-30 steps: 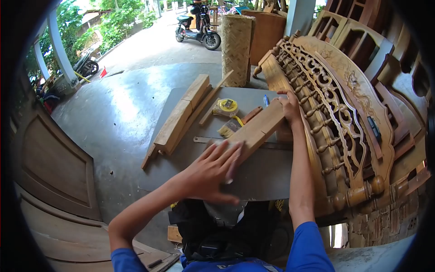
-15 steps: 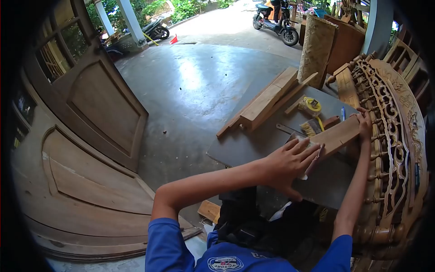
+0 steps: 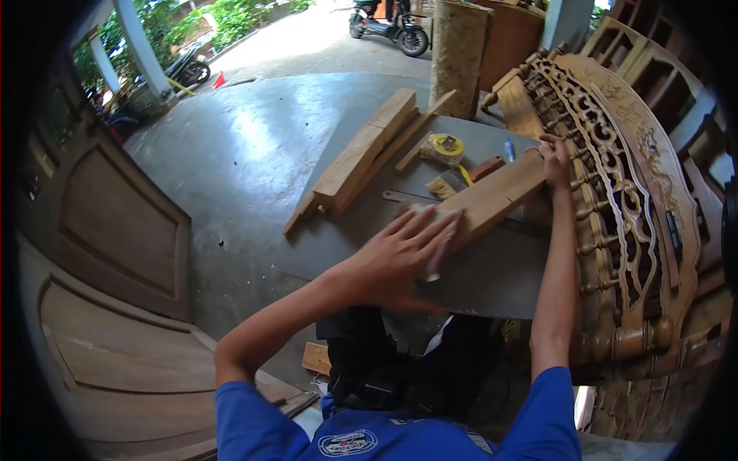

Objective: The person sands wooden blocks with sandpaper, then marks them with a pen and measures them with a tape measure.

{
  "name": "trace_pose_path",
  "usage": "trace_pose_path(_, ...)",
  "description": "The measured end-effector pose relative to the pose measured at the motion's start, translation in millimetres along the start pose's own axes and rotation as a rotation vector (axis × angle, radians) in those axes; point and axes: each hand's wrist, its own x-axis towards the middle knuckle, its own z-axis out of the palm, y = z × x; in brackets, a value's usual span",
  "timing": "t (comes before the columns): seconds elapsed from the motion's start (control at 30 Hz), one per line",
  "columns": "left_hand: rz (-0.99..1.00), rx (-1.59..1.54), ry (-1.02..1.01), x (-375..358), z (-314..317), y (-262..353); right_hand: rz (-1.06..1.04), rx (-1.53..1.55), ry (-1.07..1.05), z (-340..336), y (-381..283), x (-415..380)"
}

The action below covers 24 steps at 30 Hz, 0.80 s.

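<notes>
Left hand [image 3: 400,253] at 6 o'clock on the grey tabletop [image 3: 484,284], palm down, fingers extended and spread over a thin sheet [image 3: 440,257]; motion blur hides the exact contact, so grip on the sheet is uncertain. Wooden block [image 3: 496,196] lies aslant, near end toward 6, far end toward 2. Surface work appears under way at its near end; finished and remaining portions cannot be separated visually. Appearance: pale brown, straight-edged, one short dark line on the upper face, no glossy coating evident. Tape measure [image 3: 446,146] at 12; brush [image 3: 450,183] just beside the block. Right hand [image 3: 557,165] at 2 o'clock, fingers curled around the block's far end, apparently steadying it. Carved wooden panel [image 3: 607,161] stands at 3 o'clock.
</notes>
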Motion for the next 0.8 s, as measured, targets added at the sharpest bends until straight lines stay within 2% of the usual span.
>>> trace_pose_path(0.03, -0.024, -0.014, -0.059, -23, -11, 5, -0.059, -0.065, 0.016, -2, 8, 4)
trace_pose_path(0.07, -0.049, -0.023, -0.119, -31, -16, 5, 0.008, -0.020, -0.024, -2, -8, 1)
trace_pose_path(0.1, -0.013, -0.019, -0.105, -22, -14, 4, 0.080, 0.030, -0.081, -3, -19, -5)
trace_pose_path(0.17, 0.004, -0.009, -0.063, -5, -8, -1, 0.062, 0.053, -0.040, -5, -14, -12)
trace_pose_path(0.23, 0.094, 0.003, 0.049, 47, 13, -14, -0.074, 0.059, -0.004, 0, -24, -8)
trace_pose_path(0.3, 0.132, -0.009, 0.114, 115, 33, -26, 0.045, 0.201, -0.072, 3, 2, 3)
trace_pose_path(0.33, 0.142, -0.025, 0.140, 137, 40, -31, 0.045, 0.177, -0.061, 2, 10, 6)
trace_pose_path(0.37, 0.133, 0.002, 0.143, 138, 40, -34, 0.124, 0.248, -0.081, 1, 10, 6)
trace_pose_path(0.43, 0.140, 0.018, 0.152, 141, 39, -23, 0.105, 0.293, -0.054, -3, 9, 5)
trace_pose_path(0.5, 0.147, -0.058, 0.127, 94, 30, -20, 0.064, 0.143, -0.024, 1, 13, 8)
trace_pose_path(0.53, 0.137, -0.068, 0.060, 63, 19, -15, 0.108, 0.375, -0.077, 5, 4, 4)
trace_pose_path(0.57, 0.105, -0.039, 0.027, 33, 9, -11, -0.021, 0.111, 0.004, 8, -15, -3)
trace_pose_path(0.6, 0.030, -0.024, -0.109, 10, -11, -1, -0.001, 0.176, 0.012, 8, -17, -4)
trace_pose_path(0.63, -0.016, -0.015, -0.207, -1, -22, 6, -0.004, 0.047, 0.039, 5, -26, -8)
trace_pose_path(0.7, 0.031, -0.027, -0.181, 8, -18, 15, 0.057, -0.123, 0.072, 6, -51, -17)
trace_pose_path(0.77, 0.045, -0.034, -0.126, 40, -7, 10, 0.018, 0.104, 0.067, 10, -38, -15)
trace_pose_path(0.8, 0.106, -0.031, -0.053, 69, 5, 1, 0.069, 0.118, 0.020, 7, -42, -15)
